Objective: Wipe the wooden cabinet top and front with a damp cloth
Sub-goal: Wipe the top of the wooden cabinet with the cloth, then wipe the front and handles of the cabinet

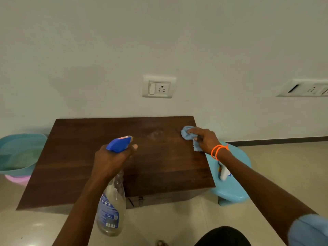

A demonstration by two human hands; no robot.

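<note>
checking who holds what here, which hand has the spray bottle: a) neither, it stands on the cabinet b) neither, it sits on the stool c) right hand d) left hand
d: the left hand grips the spray bottle at the neck, above the cabinet; the right hand presses the blue cloth on the top.

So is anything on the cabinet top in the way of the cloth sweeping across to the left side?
Nothing visible rests on the cabinet top. The right hand presses the blue cloth near the far right corner. The left hand holds the spray bottle above the near edge, off the wood.
</note>
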